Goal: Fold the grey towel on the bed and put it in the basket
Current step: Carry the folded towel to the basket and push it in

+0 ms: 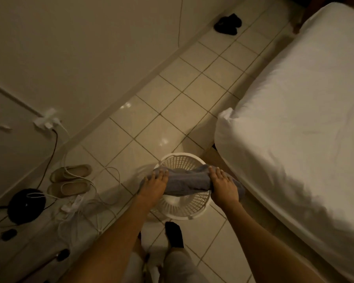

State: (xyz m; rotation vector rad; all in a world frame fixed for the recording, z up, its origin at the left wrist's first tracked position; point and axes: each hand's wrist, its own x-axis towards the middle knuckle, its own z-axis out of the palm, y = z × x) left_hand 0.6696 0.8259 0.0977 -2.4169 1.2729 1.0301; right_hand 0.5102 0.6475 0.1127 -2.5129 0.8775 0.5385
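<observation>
While the folded grey towel (189,181) hangs over the white laundry basket (182,207) beside the bed (305,111), left hand (154,183) and right hand (223,184) grip its ends. Best lower it level, centred, then let go together.

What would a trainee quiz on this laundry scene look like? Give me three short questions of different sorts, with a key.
1. True or false: the grey towel already lies at the bottom of the basket.
2. Which hands hold the towel? A) left only B) right only C) both
3. Fill in: beside the basket, to the person's right, stands the ____.

Key
1. False; it is held over the basket's rim.
2. C; the left hand and right hand each grip an end.
3. bed
</observation>
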